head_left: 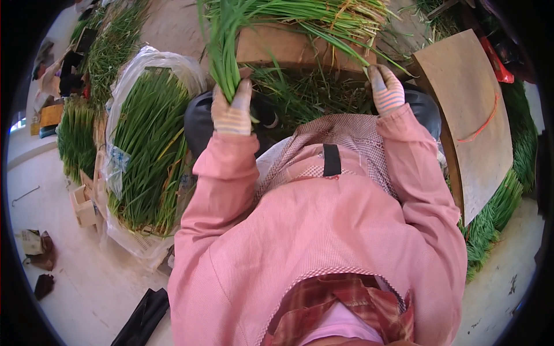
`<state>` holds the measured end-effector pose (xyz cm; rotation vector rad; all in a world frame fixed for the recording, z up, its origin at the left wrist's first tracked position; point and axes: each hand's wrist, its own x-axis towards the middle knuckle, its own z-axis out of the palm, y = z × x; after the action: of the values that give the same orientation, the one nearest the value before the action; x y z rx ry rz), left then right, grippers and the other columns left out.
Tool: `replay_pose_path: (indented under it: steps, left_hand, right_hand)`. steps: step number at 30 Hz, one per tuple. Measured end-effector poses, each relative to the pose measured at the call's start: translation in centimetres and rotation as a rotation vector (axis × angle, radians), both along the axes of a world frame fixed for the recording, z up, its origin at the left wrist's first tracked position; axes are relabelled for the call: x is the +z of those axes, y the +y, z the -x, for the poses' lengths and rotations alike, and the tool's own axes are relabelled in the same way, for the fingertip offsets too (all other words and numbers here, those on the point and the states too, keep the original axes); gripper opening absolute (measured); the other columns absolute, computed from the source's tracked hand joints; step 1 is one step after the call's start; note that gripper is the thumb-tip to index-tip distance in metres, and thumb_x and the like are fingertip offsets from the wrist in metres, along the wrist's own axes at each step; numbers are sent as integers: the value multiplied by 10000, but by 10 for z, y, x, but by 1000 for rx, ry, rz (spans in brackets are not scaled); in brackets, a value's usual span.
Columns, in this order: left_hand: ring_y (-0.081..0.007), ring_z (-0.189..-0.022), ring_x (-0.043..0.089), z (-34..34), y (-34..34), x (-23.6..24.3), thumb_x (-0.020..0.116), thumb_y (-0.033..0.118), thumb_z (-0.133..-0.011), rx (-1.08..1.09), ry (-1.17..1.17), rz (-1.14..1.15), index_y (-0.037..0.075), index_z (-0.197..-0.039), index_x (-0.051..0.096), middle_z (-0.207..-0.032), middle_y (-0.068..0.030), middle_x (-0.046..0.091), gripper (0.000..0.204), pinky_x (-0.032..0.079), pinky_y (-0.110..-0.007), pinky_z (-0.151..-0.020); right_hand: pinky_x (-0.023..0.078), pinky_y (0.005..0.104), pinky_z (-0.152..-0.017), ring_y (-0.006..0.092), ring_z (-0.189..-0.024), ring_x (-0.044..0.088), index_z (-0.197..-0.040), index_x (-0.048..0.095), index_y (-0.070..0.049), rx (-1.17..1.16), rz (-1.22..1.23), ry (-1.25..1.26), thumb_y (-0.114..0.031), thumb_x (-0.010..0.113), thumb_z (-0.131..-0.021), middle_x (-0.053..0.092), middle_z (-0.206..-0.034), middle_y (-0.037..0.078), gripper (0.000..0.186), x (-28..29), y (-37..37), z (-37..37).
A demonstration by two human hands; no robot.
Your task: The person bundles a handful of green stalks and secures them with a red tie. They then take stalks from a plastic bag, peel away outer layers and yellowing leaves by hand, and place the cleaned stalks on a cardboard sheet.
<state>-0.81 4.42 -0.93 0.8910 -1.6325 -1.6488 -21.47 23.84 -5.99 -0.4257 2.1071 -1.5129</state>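
My left hand (232,112), in a pale striped work glove, is closed round the lower ends of a bunch of green chives (227,63). Their leaves rise away from me toward the far edge of the view. My right hand (385,91), gloved likewise, pinches the pale end of a chive stalk (352,56) between thumb and fingers. That stalk slants out of a larger pile of chives (323,12), which lies on a low brown wooden block (271,46) beyond my knees. Some roots and yellowed leaves show at the pile's right side.
Loose chive scraps (314,95) litter the floor between my legs. At left stands a plastic-lined crate (144,239) packed with chives, with an upright bundle (77,138) beyond it. On the right a wooden board (473,121) leans near more chives (493,225). Black cloth (141,317) lies lower left.
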Motion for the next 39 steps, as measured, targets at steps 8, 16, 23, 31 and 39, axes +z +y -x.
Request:
replay_pose_path:
  steps: [8, 16, 23, 31, 39]
  left_hand:
    - [-109, -616, 514, 33, 41, -39, 600, 180, -779, -210, -23, -957, 87, -1042, 539, -813, -27, 579, 286, 445, -236, -522]
    - [-123, -495, 444, 66, 37, -49, 696, 353, -683, -216, -308, -660, 129, -922, 554, -709, -20, 547, 357, 365, -259, -408]
    - [-169, -503, 469, 75, 25, -53, 644, 289, -703, -199, -285, -947, 110, -812, 609, -667, -38, 561, 211, 379, -307, -417]
    - [-72, -539, 436, 64, 22, -4, 565, 213, -797, -311, -78, -1053, 52, -1083, 505, -716, 10, 509, 334, 394, -229, -476]
    - [-51, -414, 312, 30, -10, 99, 461, 204, -850, -415, 111, -919, 20, -1136, 447, -622, 21, 432, 340, 262, -212, -405]
  right_hand:
    - [341, 192, -489, 45, -548, 413, -908, 571, -7, 112, 231, -168, -143, 560, -811, 500, -627, -24, 168, 22, -8, -48]
    - [423, 231, -590, 100, -640, 495, -959, 563, 9, 517, -7, 145, -84, 568, -788, 561, -711, 60, 195, 22, -5, -82]
    - [432, 246, -664, 102, -706, 502, -880, 572, 6, 252, 265, -59, -111, 623, -754, 578, -745, 50, 180, 11, -12, -56]
    - [240, 483, -968, 335, -1205, 280, -1264, 317, -171, 381, -460, 1260, -361, 699, -604, 327, -1288, 123, 786, 25, -83, 36]
    - [266, 482, -940, 320, -1164, 353, -1292, 285, -195, 357, -755, 1203, -367, 692, -621, 382, -1260, 127, 803, 18, -136, 106]
